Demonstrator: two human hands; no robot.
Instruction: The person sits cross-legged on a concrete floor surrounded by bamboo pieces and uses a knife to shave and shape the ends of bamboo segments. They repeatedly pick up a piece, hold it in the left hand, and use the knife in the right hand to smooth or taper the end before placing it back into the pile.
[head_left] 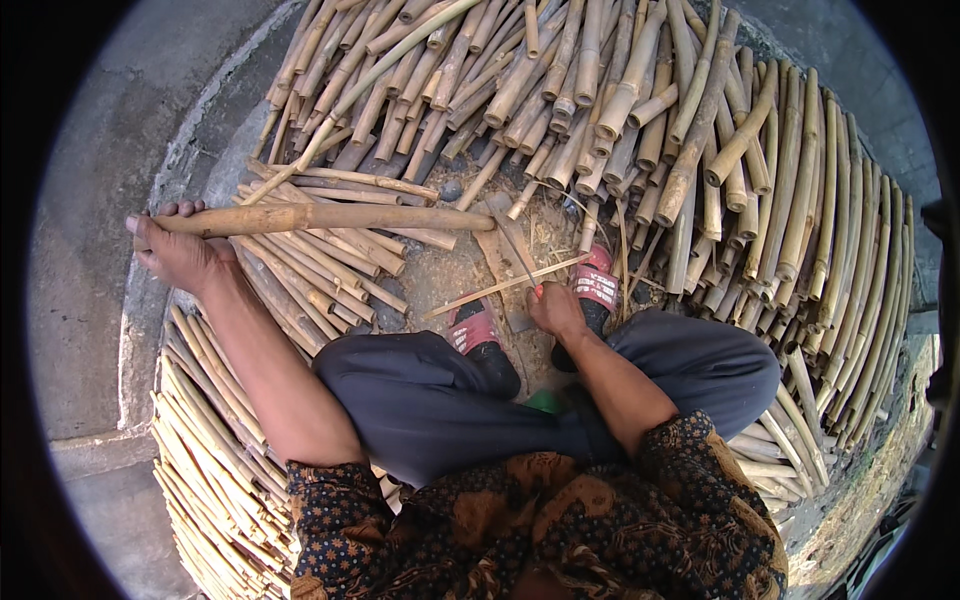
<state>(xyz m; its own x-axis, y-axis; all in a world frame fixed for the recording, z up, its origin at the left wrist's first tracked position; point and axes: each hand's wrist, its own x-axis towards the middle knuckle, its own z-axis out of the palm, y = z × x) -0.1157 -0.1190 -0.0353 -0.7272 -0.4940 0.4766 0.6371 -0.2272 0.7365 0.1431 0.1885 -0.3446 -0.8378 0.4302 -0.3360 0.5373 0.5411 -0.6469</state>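
My left hand is wrapped round the left end of a thick bamboo pole. The pole lies nearly level across the view, its right end over a flat piece of wood on the ground. Closed in front of my right foot, my right hand grips a long thin knife. A bit of its orange-red handle shows at the fist, and its blade slants up and left to the pole's right end. Whether blade and bamboo touch, I cannot tell. A thin bamboo strip runs slantwise by my right hand.
Cut bamboo poles lie heaped ahead and along the right. Thinner bamboo pieces are stacked at left, with more under the held pole. My feet in red sandals rest among shavings. Grey concrete borders the left.
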